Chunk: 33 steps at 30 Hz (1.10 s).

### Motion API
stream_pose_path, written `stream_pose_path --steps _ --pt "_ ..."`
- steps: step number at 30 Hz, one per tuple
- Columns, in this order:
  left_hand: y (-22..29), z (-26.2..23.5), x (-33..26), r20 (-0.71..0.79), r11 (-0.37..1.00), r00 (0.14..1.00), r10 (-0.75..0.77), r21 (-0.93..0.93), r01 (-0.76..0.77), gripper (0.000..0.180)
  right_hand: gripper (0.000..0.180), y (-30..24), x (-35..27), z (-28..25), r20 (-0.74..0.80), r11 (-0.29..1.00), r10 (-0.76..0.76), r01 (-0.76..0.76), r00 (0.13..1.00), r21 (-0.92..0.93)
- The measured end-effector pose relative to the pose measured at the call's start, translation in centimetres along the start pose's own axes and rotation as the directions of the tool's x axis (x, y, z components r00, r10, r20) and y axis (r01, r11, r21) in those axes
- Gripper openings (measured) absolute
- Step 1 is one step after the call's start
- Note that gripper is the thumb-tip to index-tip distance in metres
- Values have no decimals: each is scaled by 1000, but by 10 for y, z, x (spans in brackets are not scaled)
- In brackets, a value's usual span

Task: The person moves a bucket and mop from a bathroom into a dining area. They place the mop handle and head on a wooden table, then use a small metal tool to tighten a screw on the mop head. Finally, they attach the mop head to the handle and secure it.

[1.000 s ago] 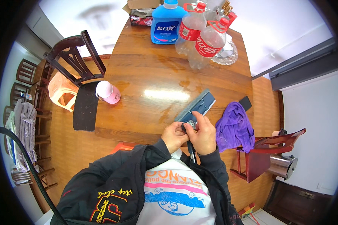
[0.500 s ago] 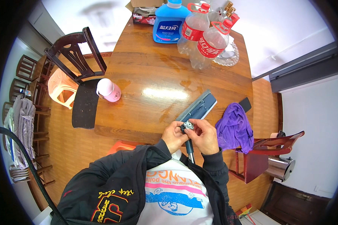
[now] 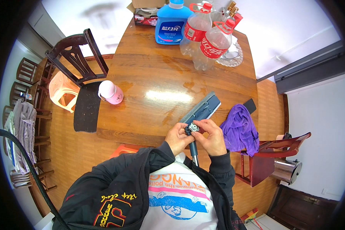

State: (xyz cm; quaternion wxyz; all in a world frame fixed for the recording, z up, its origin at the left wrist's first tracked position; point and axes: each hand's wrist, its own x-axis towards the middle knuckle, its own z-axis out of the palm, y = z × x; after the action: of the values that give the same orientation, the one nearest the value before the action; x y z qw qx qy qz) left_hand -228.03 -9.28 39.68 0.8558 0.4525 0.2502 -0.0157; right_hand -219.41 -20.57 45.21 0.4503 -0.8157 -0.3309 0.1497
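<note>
In front of my chest, near the table's front edge, a silver star-shaped knob (image 3: 194, 127) with a small black piece (image 3: 188, 130) at its left is between my hands. My right hand (image 3: 211, 137) pinches the knob with thumb and fingertips. Fingers of my left hand (image 3: 175, 138) close on the black piece. Just beneath them runs the dark sleeve and metal pole (image 3: 195, 158) of a flat mop, whose blue-grey head (image 3: 203, 108) lies on the wooden table (image 3: 142, 107). My hands hide the pole's joint, and I cannot tell whether the knob is attached to it.
A purple towel (image 3: 239, 130) hangs over the right table edge by a black phone (image 3: 250, 105). A pink flask (image 3: 111, 92) stands left. A blue detergent jug (image 3: 172, 25) and two large plastic bottles (image 3: 212, 48) stand at the back. Chairs (image 3: 86, 61) flank the table.
My right fingers have shifted slightly around the knob, and the knob has turned a little and moved slightly right. The mop head and the things on the table stay put.
</note>
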Motion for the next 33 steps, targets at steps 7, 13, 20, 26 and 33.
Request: stream_pose_path --steps 7,13,20,26,33 --pt "-3 -3 3 10 999 999 -38 16 38 40 26 -4 0 11 -89 965 108 -126 990 -231" --pt "1 1 2 37 1000 999 -19 13 19 39 28 0 1 7 -54 999 -27 28 998 33" --pt "0 2 1 19 999 999 -39 -14 40 37 24 2 0 4 -48 999 18 -16 999 38" --pt "0 -5 1 171 964 968 -182 -161 210 20 28 2 -3 -6 66 998 22 -26 998 61" --pt "-3 -5 1 186 938 947 -261 -183 294 20 28 1 -4 -9 86 998 38 -43 996 53"
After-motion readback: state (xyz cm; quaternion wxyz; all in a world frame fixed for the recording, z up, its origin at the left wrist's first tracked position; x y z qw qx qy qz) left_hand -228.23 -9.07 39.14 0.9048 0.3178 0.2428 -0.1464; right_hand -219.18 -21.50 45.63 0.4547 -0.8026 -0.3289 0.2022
